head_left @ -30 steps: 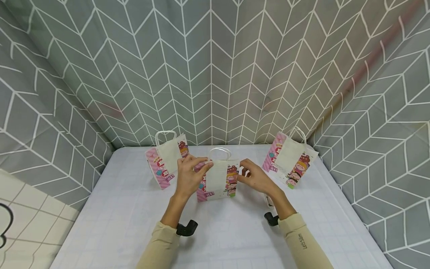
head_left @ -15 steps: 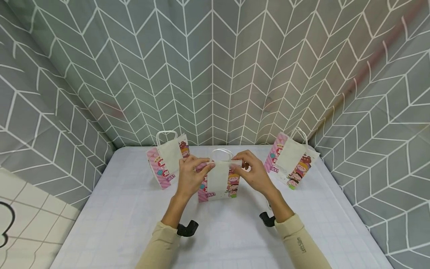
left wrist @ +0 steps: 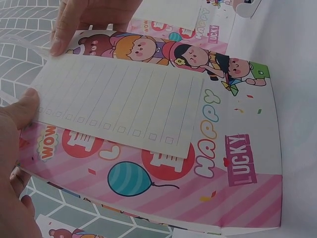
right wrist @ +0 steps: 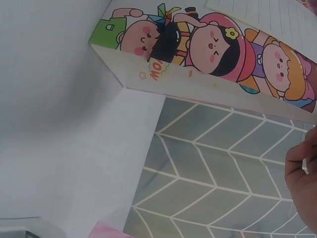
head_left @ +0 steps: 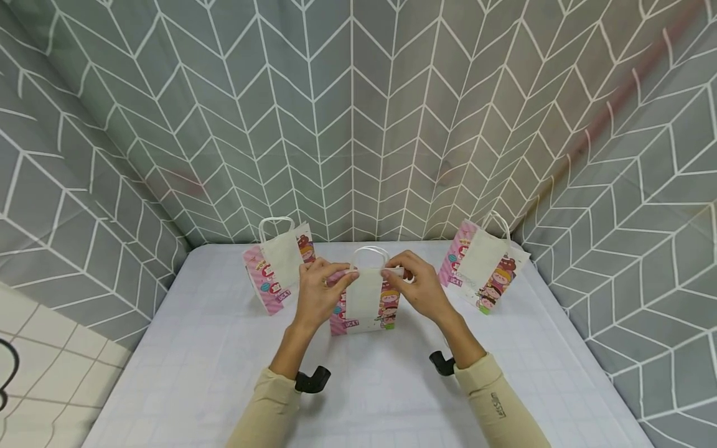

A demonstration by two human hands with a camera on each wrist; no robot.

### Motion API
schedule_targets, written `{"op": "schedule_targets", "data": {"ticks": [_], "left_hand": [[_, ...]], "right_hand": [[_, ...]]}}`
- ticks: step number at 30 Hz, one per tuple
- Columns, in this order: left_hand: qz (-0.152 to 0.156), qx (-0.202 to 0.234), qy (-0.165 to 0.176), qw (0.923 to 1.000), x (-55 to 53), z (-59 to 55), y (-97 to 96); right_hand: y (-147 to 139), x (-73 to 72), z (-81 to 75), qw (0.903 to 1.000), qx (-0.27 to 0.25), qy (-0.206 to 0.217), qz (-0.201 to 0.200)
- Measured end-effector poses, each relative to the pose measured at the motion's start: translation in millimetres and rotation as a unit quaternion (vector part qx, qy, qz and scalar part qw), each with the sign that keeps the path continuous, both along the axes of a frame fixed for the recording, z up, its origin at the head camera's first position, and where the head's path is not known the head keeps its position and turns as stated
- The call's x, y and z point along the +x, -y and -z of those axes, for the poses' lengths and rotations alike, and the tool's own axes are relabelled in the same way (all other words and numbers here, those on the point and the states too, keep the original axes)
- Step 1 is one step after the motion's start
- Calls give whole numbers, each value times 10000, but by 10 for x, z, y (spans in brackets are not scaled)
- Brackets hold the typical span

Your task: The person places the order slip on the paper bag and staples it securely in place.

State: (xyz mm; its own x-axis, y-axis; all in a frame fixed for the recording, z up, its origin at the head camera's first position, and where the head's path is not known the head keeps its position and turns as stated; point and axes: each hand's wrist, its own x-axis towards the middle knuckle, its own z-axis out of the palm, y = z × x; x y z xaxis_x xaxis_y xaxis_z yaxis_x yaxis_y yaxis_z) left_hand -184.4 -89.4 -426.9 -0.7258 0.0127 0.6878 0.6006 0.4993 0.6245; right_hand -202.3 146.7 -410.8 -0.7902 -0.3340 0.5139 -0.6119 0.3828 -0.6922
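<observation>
A small pink and white paper gift bag (head_left: 388,306) with cartoon figures and white twisted handles stands upright at the middle of the table. A lined paper sheet (left wrist: 119,99) with checkboxes lies flat over its front panel. My left hand (head_left: 315,294) pinches the sheet and the bag's top edge near the left handle root, thumb in front. On the opposite side, my right hand (head_left: 424,290) pinches the same top edge, its thumb on the sheet's upper right corner and its fingers behind the bag. The right wrist view shows only part of that hand.
Matching gift bags with pale sheets on their fronts stand at the back left (head_left: 282,264) and back right (head_left: 484,267). White cloth covers the table (head_left: 370,398). A grey patterned curtain (head_left: 358,124) hangs behind and at the sides.
My right hand has moved from the bag's right side up and left to its top edge, where it now pinches. My left hand has kept its hold there.
</observation>
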Motion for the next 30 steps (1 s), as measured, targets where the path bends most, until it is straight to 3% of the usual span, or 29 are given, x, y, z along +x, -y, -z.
{"op": "schedule_targets", "data": {"ticks": [30], "left_hand": [[-31, 106, 226, 9997, -9, 14, -5]], "right_hand": [[8, 8, -7, 9998, 88, 136, 79]]}}
